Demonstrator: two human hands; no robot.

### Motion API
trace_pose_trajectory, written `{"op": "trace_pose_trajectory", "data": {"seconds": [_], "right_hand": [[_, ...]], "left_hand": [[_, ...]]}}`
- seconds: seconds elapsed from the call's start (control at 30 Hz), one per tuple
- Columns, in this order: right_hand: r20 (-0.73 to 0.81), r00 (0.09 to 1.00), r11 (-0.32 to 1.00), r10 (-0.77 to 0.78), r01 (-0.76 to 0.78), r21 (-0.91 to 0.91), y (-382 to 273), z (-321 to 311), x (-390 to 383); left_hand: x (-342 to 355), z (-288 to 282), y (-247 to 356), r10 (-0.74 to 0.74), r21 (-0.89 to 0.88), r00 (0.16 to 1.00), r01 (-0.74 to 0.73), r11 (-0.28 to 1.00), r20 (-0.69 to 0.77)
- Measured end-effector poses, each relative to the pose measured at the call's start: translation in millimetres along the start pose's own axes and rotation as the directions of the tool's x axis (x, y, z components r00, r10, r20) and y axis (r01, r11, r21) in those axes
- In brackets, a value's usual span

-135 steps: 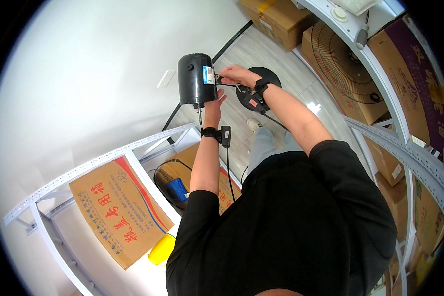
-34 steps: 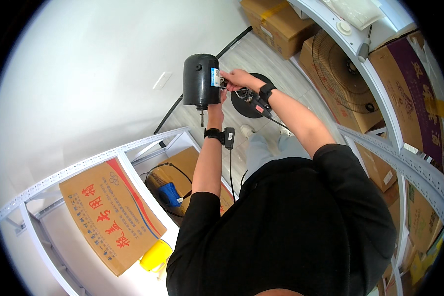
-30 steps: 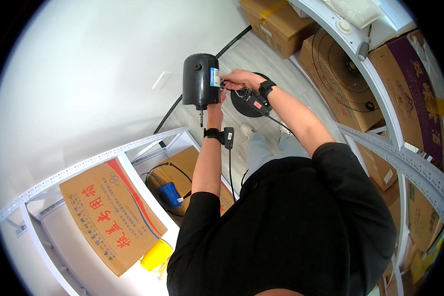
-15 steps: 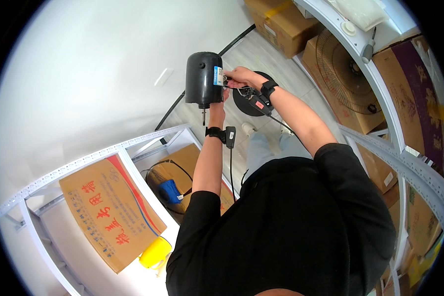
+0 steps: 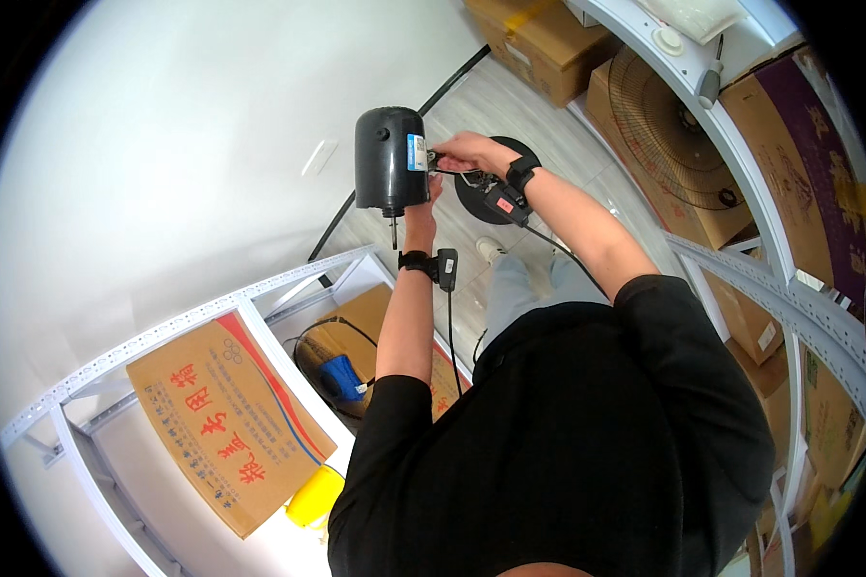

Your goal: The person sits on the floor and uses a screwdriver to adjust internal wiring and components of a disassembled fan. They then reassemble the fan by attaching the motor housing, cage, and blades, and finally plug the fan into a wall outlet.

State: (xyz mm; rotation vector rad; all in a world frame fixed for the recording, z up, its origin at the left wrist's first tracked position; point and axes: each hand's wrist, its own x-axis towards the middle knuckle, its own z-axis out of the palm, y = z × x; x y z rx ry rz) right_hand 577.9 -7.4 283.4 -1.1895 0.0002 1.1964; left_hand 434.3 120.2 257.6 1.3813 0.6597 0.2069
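Observation:
A black fan motor housing (image 5: 383, 159) with a blue-and-white label is in front of me, its thin metal shaft (image 5: 394, 234) pointing toward me. My right hand (image 5: 464, 152) is closed at the small bracket on the housing's right side; what its fingertips pinch is too small to make out. Partly behind the housing, my left hand (image 5: 425, 200) reaches up to the same joint, most of its fingers hidden. Below on the floor stands a round black base (image 5: 486, 207), partly covered by my right wrist and some wires.
A wire fan grille (image 5: 669, 144) leans against cartons on the right. On the white shelf lie a grey-handled screwdriver (image 5: 710, 85) and a plastic bag (image 5: 693, 17). At the left, a metal rack (image 5: 164, 332) holds a cardboard sheet (image 5: 231, 423), a yellow object (image 5: 313, 497) and a blue item (image 5: 341, 375).
The motor housing has shifted slightly left and down in the picture. Both hands remain at its right-side joint, and the surroundings have shifted a little with my head.

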Motion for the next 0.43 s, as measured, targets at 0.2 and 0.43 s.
{"op": "trace_pose_trajectory", "data": {"seconds": [0.2,0.43], "right_hand": [[0.136,0.739,0.564,-0.660,0.606,-0.560,14,-21,8],[0.067,0.953,0.783,-0.295,0.281,-0.555,7,-9,13]], "left_hand": [[-5,15,12,-0.018,-0.037,1.000,0.018,0.999,0.018],[-6,15,14,-0.048,0.044,0.999,0.048,0.998,-0.014]]}}
